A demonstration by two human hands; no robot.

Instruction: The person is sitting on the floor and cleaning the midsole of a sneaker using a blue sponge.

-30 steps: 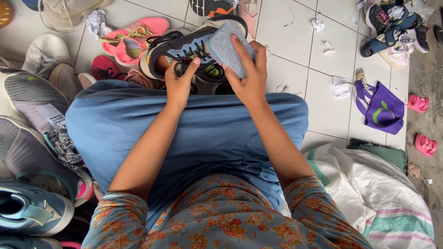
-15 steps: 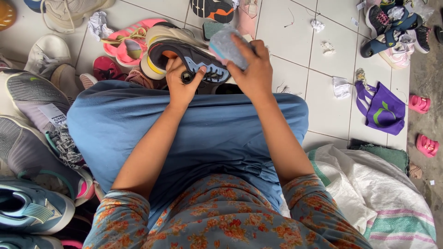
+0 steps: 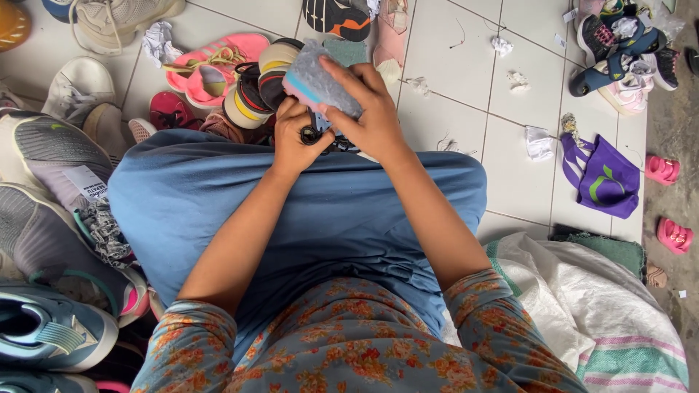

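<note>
So the grey, felt-like shoe insole with a pink and blue edge (image 3: 320, 81) is up in the right hand (image 3: 368, 120), fingers curled over its top and pinching it, just above the person's knees. Right beside it, touching knuckle to knuckle, the left hand (image 3: 295, 138) is closed around the black laces and tongue of a dark sneaker with a cream and yellow sole (image 3: 256, 91), which pokes out to the left of and just beyond both hands, tipped on its side. Most of that shoe is hidden behind the hands, so can't tell how far the insole sits from its opening.

Under both wrists there's a blue skirt (image 3: 291, 211) stretched over the lap. Just beyond the left hand lies a pink sneaker with yellow laces (image 3: 211, 62). Well off to the right of the right hand there's a purple cloth bag (image 3: 604, 178) on the white tiled floor (image 3: 466, 73), and a white woven sack with green stripes (image 3: 604, 313) near the right elbow.
</note>
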